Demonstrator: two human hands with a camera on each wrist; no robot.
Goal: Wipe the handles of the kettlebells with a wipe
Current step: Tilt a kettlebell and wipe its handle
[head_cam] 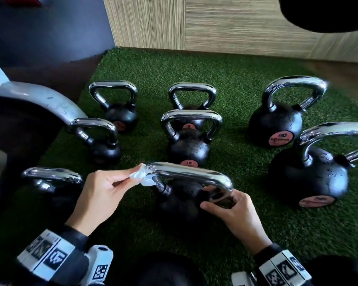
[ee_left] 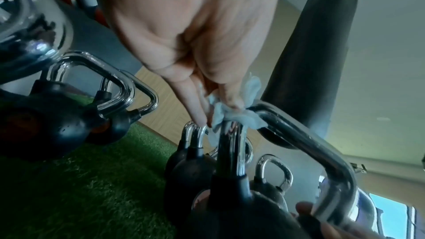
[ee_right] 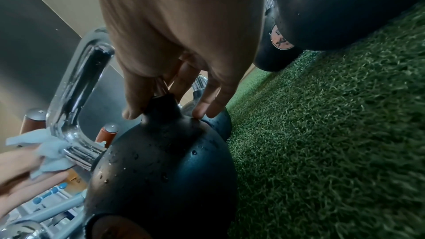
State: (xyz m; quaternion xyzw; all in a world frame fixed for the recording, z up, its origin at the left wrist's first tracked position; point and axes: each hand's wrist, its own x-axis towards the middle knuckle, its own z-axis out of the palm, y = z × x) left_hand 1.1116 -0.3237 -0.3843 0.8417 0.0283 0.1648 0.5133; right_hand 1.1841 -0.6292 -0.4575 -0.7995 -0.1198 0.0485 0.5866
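Observation:
The nearest kettlebell (head_cam: 180,203) is black with a chrome handle (head_cam: 190,174) and stands on green turf in front of me. My left hand (head_cam: 133,175) pinches a crumpled pale wipe (head_cam: 144,176) against the handle's left corner. The left wrist view shows the wipe (ee_left: 239,115) bunched round the bend of the handle (ee_left: 299,143). My right hand (head_cam: 217,200) grips the handle's right leg just above the ball. In the right wrist view its fingers (ee_right: 207,104) curl round that leg, touching the wet kettlebell (ee_right: 165,170).
Several more kettlebells (head_cam: 188,145) stand on the turf (head_cam: 246,213) ahead and to both sides, two large ones at the right (head_cam: 306,176). A grey machine frame (head_cam: 39,98) is at the left. A wood-panelled wall (head_cam: 215,23) closes the back. A dark punching bag (ee_left: 310,61) hangs nearby.

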